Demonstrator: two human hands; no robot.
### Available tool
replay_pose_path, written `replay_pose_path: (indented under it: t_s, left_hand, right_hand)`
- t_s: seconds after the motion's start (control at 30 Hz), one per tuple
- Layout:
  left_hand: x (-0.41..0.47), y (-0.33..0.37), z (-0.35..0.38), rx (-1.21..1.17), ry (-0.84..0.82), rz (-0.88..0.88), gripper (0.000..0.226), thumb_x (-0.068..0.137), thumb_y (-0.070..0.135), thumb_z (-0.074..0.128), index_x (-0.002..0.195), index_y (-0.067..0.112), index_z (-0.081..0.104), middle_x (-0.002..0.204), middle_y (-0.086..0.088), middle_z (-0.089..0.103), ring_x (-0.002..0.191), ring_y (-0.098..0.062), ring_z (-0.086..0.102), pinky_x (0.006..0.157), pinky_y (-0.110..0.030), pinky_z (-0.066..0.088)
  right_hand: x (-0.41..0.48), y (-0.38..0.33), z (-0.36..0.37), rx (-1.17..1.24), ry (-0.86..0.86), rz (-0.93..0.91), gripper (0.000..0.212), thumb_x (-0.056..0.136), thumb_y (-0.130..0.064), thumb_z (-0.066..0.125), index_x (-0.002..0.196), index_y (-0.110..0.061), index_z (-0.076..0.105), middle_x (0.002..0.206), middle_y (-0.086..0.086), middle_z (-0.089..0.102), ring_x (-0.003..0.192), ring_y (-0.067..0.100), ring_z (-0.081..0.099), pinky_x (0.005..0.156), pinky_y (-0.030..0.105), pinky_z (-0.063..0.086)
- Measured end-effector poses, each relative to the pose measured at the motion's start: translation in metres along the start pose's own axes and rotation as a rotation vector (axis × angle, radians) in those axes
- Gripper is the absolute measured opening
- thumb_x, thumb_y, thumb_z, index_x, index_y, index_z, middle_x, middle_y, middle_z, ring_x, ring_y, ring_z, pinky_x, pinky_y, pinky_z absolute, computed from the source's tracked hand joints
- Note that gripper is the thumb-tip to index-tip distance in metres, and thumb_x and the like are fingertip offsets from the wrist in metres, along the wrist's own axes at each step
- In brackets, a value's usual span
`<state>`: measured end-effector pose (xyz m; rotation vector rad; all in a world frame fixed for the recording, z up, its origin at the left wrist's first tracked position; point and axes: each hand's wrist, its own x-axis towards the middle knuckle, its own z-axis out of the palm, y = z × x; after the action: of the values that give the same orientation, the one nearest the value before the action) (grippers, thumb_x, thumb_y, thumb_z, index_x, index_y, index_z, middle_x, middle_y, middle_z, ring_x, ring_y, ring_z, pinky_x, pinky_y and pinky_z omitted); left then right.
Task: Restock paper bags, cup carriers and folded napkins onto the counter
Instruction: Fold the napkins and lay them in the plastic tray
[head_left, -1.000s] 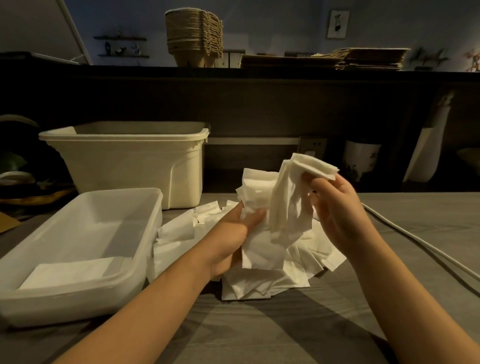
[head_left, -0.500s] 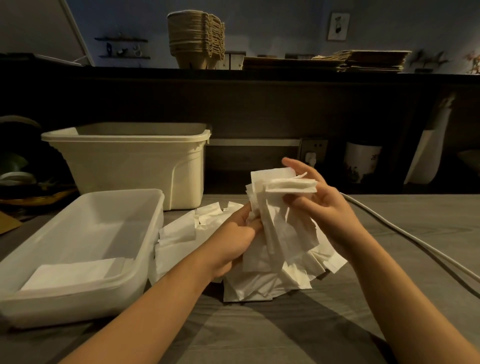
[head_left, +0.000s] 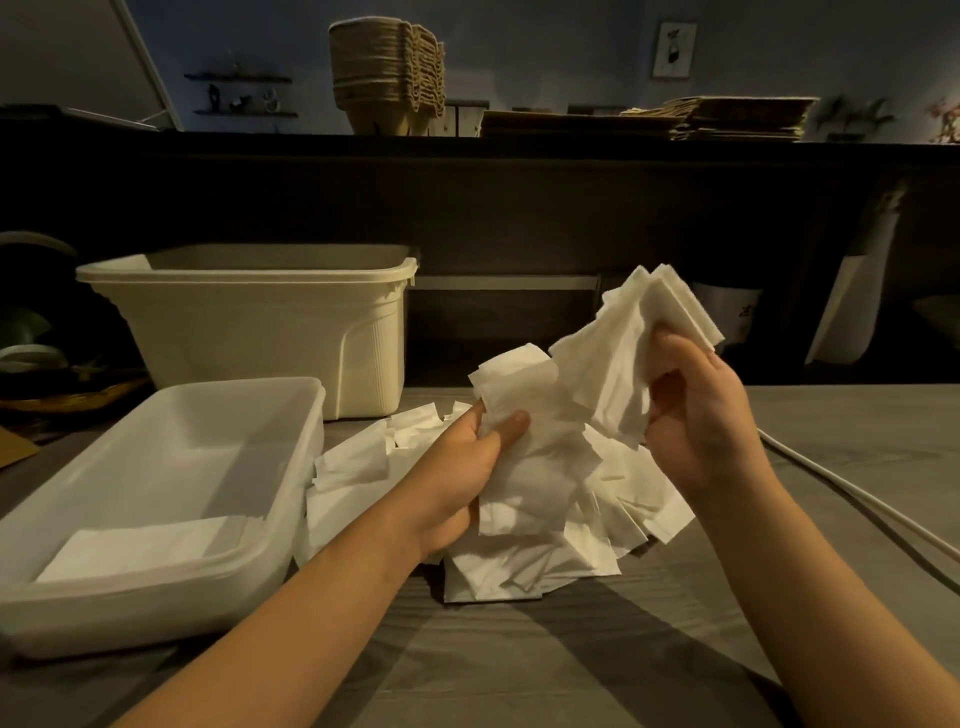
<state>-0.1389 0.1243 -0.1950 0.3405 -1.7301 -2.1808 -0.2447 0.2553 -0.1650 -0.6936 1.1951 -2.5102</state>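
napkins (head_left: 540, 415) gripped between left hand (head_left: 467, 467), right hand (head_left: 696, 410)

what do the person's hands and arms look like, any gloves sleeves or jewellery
Both are bare. The left hand and right hand wear no gloves, and no rings show. The left forearm and right forearm are uncovered down to the frame's edge: no sleeves, watch or bracelet in view.
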Motion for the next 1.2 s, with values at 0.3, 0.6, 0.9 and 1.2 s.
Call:
replay_pose_path:
  t_s: [0.3, 0.6, 0.9, 1.2]
  left_hand:
    - [0.006, 0.01, -0.006, -0.092, 0.179, 0.049, 0.039, 0.094, 0.034, 0.049, 0.131, 0.026, 0.043, 0.12, -0.012, 0.057, 0.109, -0.034, 0.056, 0.096, -0.054, 0.044]
    - [0.003, 0.007, -0.007, -0.03, 0.185, 0.046, 0.026, 0.094, 0.037, 0.051, 0.118, 0.03, 0.051, 0.113, -0.006, 0.063, 0.102, -0.026, 0.062, 0.087, -0.046, 0.052]
    - [-0.002, 0.002, 0.005, 0.072, 0.146, 0.123, 0.022, 0.095, 0.024, 0.048, 0.108, 0.042, 0.052, 0.098, 0.006, 0.066, 0.092, -0.014, 0.062, 0.079, -0.033, 0.054]
    - [-0.007, -0.004, 0.004, 0.529, -0.029, 0.121, 0.05, 0.098, 0.01, 0.038, 0.13, 0.048, 0.03, 0.115, 0.016, 0.049, 0.12, -0.011, 0.045, 0.105, -0.034, 0.039]
  right_hand:
    - [-0.003, -0.004, -0.003, 0.201, -0.223, 0.235, 0.066, 0.049, -0.028, 0.09, 0.109, -0.019, 0.066, 0.086, 0.0, 0.073, 0.073, 0.011, 0.069, 0.056, 0.025, 0.056]
    - [-0.007, -0.001, 0.004, -0.177, -0.53, 0.266, 0.059, 0.071, -0.011, 0.075, 0.119, -0.04, 0.056, 0.106, -0.002, 0.07, 0.085, 0.02, 0.069, 0.066, 0.033, 0.058]
    - [-0.008, 0.009, 0.005, -0.492, -0.498, 0.02, 0.057, 0.073, -0.009, 0.066, 0.115, -0.045, 0.051, 0.092, -0.009, 0.068, 0.087, 0.009, 0.067, 0.072, 0.022, 0.054]
    - [-0.011, 0.01, 0.008, -0.577, -0.45, -0.175, 0.057, 0.08, 0.0, 0.062, 0.115, -0.042, 0.048, 0.099, -0.012, 0.065, 0.094, 0.001, 0.063, 0.075, 0.018, 0.053]
